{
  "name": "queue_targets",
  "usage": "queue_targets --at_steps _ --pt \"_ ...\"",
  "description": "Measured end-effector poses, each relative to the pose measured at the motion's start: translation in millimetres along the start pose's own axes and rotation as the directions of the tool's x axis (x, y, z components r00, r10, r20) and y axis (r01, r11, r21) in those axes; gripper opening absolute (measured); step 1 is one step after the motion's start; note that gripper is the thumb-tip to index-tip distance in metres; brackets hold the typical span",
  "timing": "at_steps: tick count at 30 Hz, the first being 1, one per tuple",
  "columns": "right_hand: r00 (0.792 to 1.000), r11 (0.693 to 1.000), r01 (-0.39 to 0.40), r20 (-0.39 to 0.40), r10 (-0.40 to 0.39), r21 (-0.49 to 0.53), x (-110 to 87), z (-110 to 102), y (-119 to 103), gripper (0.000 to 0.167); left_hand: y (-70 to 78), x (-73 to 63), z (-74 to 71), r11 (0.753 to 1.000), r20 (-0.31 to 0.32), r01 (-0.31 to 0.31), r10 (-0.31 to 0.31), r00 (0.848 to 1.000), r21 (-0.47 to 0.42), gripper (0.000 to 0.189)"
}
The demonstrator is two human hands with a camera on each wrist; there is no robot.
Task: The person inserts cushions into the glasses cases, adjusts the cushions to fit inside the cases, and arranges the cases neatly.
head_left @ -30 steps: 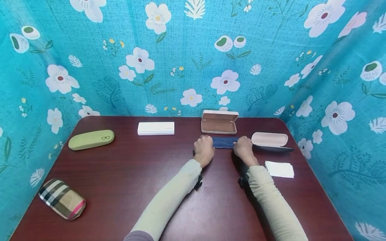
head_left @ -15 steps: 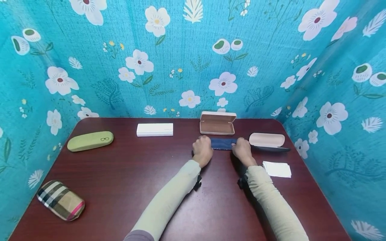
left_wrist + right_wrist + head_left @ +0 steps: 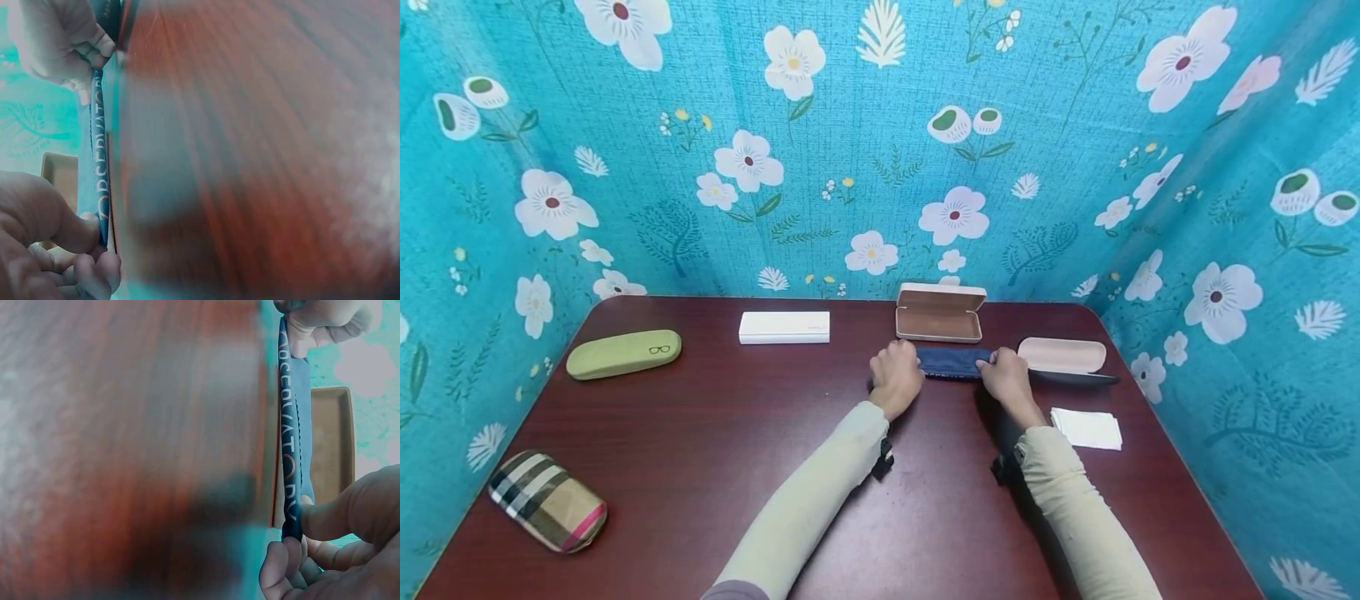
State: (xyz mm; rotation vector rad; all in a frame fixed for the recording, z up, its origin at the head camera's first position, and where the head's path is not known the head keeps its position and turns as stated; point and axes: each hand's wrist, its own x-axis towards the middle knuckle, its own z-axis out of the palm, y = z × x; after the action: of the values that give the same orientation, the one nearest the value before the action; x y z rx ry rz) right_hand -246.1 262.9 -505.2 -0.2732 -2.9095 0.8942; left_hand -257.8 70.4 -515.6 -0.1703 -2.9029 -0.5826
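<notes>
A navy blue cloth pouch [image 3: 953, 363] is stretched between the two hands near the back of the table. Pale lettering runs along its near edge; the left wrist view shows it on the dark edge strip [image 3: 100, 169]. My left hand [image 3: 896, 377] pinches its left end between thumb and fingers. At the other end, my right hand [image 3: 1007, 379] pinches it the same way, thumb on the near side in the right wrist view [image 3: 356, 519]. Just behind the pouch stands an open brown-lined glasses case [image 3: 938, 323]. Whether the pouch touches the table cannot be told.
Right of my right hand lies an open pink-lined case [image 3: 1062, 355], with folded white cloths [image 3: 1087, 428] nearer. A white case [image 3: 785, 328] and a green glasses case [image 3: 624, 355] stand back left; a plaid case [image 3: 548, 502] lies front left. A floral curtain [image 3: 820, 150] borders the table.
Both hands keep their hold on the pouch. My left hand has shifted slightly left, and a little more of the pouch shows between the hands. The head view has tilted slightly.
</notes>
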Motion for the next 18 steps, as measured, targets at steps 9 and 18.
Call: queue_targets --at_steps 9,18 --pt "0.999 0.999 -0.029 -0.02 0.03 0.03 9.2 -5 -12 0.025 -5.4 8.9 -8.7 1.0 -0.034 -0.001 0.001 0.999 -0.017 0.014" --pt "0.996 0.996 -0.064 -0.054 0.067 0.058 24.9 -6 -26 0.025 -10.7 21.5 -15.9 0.999 -0.059 0.006 -0.009 0.998 -0.054 0.017"
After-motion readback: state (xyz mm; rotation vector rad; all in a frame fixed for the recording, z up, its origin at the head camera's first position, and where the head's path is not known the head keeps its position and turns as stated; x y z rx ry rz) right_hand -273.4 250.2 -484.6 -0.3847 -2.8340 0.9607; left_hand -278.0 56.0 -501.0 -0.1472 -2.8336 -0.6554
